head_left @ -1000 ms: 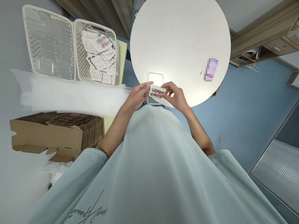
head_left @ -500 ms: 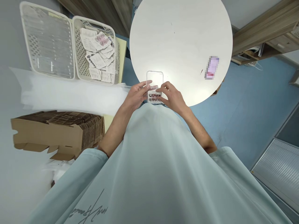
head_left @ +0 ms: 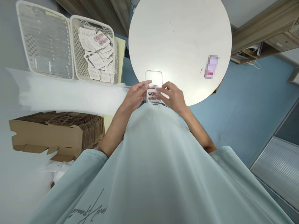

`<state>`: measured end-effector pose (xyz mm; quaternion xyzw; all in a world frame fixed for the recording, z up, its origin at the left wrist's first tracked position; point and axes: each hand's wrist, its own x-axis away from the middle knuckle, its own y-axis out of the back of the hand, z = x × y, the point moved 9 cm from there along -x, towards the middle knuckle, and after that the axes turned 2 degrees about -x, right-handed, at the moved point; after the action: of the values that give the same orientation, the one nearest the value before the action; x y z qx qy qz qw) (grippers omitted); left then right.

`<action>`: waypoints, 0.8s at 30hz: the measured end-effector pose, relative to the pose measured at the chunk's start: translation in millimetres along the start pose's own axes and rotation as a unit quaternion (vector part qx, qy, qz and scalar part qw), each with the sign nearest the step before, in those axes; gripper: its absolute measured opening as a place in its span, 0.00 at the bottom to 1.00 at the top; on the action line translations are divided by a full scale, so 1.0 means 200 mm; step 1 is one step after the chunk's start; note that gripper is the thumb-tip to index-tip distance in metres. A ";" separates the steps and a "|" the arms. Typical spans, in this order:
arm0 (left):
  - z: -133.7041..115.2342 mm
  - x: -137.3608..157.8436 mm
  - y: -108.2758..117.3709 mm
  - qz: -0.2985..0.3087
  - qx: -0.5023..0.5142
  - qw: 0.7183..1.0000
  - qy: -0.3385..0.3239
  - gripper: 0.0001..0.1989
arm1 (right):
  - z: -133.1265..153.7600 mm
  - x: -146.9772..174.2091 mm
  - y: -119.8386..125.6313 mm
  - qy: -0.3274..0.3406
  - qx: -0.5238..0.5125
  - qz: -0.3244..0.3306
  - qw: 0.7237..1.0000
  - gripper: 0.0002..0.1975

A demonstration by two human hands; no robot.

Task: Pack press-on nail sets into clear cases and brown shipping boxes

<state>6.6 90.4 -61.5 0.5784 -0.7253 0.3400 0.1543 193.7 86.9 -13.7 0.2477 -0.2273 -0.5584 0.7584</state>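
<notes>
Pinching the clear case (head_left: 154,86), the left hand (head_left: 135,95) faces the right hand (head_left: 174,97).

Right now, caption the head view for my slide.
Left hand holding an open clear case, right hand at the card inside.

clear, glossy plastic case (head_left: 154,78); smooth white tabletop (head_left: 179,46)
</notes>
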 end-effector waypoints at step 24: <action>0.10 0.07 -0.04 0.048 0.032 0.998 0.041 0.23 | -0.25 -0.22 0.07 -0.117 -0.248 -0.097 0.957 0.34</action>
<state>14.2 65.8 -63.8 0.5330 -0.7343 0.3932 0.1485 223.7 138.2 -46.2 0.0054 -0.1438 -0.6932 0.7062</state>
